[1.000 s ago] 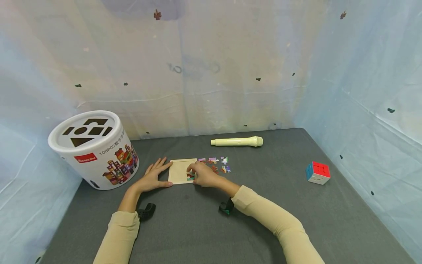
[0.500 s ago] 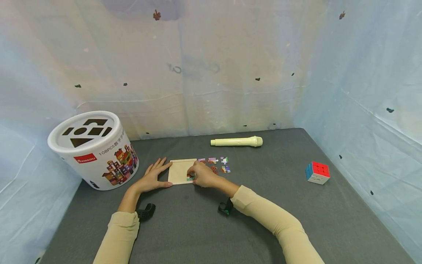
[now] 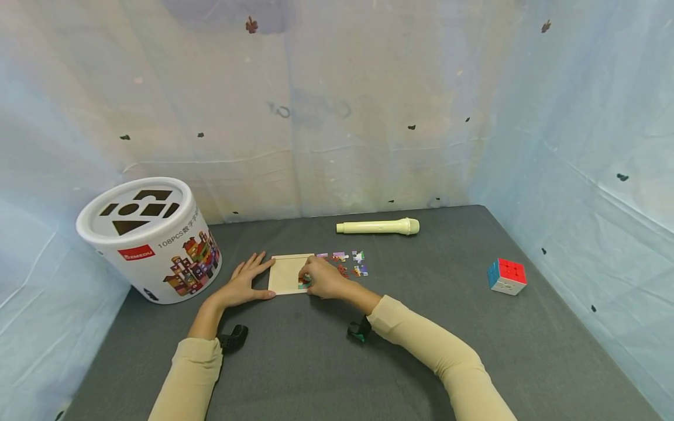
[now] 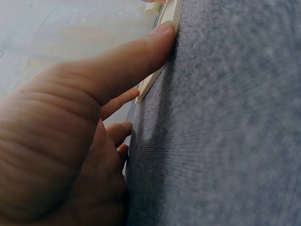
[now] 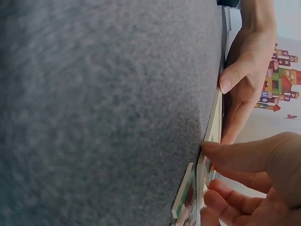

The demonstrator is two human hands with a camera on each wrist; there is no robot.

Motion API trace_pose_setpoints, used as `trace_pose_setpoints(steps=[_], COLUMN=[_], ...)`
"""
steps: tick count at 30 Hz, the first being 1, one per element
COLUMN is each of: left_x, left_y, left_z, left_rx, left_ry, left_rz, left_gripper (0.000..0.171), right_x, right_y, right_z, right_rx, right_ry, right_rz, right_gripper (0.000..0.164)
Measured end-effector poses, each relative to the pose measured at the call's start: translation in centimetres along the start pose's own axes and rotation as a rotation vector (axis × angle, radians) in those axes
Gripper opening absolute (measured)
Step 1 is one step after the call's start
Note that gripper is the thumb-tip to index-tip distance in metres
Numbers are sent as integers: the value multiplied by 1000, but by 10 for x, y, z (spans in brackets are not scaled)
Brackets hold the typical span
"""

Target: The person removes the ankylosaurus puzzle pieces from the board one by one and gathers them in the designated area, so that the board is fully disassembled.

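Observation:
A shallow pale wooden puzzle tray (image 3: 283, 275) lies on the grey table. My left hand (image 3: 243, 286) is spread along its left side, index fingertip at the far corner and thumb at the near one. In the left wrist view the thumb (image 4: 136, 59) rests straight against the tray's edge. My right hand (image 3: 327, 279) is over the tray's right part, thumb and fingers bent about a colourful jigsaw piece (image 3: 302, 282) at the near right. In the right wrist view the right thumb (image 5: 240, 155) is at the tray's near edge; the hand hides part of the piece.
Several loose jigsaw pieces (image 3: 359, 270) lie right of the tray, partly behind the right hand. A pale yellow toy microphone (image 3: 376, 227) lies farther back. A large white block bucket (image 3: 158, 245) stands at left, a puzzle cube (image 3: 508, 276) at right. Hanging sheets border the table.
My right fingers have shifted very slightly over the jigsaw piece, which has turned or slid a little under them. The left hand and the tray stay in place.

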State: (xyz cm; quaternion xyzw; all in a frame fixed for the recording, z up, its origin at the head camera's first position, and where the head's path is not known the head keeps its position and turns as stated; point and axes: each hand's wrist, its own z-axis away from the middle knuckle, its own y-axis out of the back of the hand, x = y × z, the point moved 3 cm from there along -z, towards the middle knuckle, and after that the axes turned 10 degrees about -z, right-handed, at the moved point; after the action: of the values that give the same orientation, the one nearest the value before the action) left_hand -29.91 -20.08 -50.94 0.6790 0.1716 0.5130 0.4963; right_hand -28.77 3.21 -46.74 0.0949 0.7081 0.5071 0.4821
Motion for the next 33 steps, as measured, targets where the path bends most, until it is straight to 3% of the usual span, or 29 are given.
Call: trace_pose_setpoints(steps=[14,19,22,26,33], left_x=[2,3,4,4,3], left_y=[1,1,1,2,1], left_z=[1,0,-1,-2,0], left_rx=[12,14,10,8,0], left_ry=[1,5,6,-1,-6], left_rz=[0,-4,-14,-14,-8], left_gripper=[94,93,93,93,93], right_x=[3,6,10,24,53], right_y=[3,13,25,42,63], right_z=[-2,0,6,20,50], right_rx=[45,84,145,196,156], right_ry=[11,78,122,109,30], right_rz=[-123,-193,-207,-240,-287], right_gripper=[25,18,14,13,15])
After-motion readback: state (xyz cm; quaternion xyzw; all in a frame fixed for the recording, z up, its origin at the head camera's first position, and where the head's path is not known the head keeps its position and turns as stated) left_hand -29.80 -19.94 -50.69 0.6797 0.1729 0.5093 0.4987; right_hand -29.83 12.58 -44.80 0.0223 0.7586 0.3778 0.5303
